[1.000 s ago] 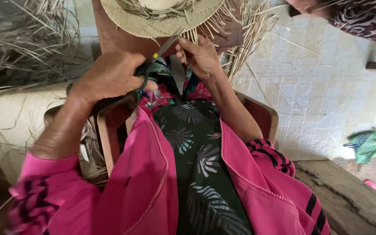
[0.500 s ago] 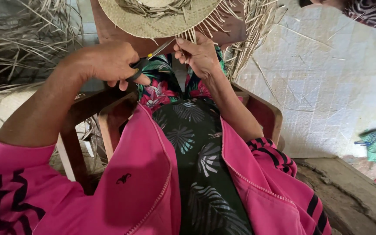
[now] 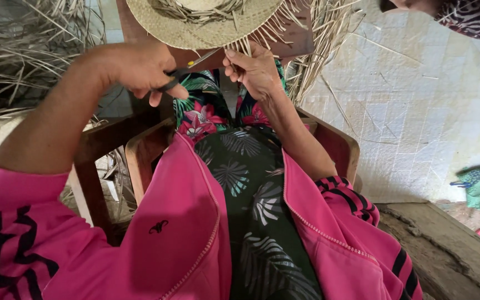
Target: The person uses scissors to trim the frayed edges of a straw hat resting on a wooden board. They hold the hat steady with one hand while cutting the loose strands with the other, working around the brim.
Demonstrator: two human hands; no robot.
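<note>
Straw first — the woven hat [image 3: 206,22] sits at the top of the head view, brim toward us, loose uncut strands fringing its right edge; against half a second ago we see the left arm swung higher and closer across the frame, and the left hand [image 3: 140,69] now sits a touch further left of the hat's brim. The scissors [image 3: 187,69] have come with it; dark handles in the curled fingers, blades angled up toward the fringe, the tip just beside the right hand [image 3: 254,69]. We judge the cut is mid-stroke, or being lined up on the next strand; the blades look nearly closed, though the view is too tight to be sure. Left hand is wrapped round the scissor handles, fingers through the loops; right hand pinches a few straw ends between thumb and fingertips, holding them taut under the brim. Hat looks pale tan, tightly plaited on the brim, ragged where strands stick out — trimmed on the left side, still shaggy on the right. Dry straw [image 3: 23,61] heaps at the left; wooden chair [image 3: 140,150] below; pink jacket [image 3: 184,233] fills the foreground.
</note>
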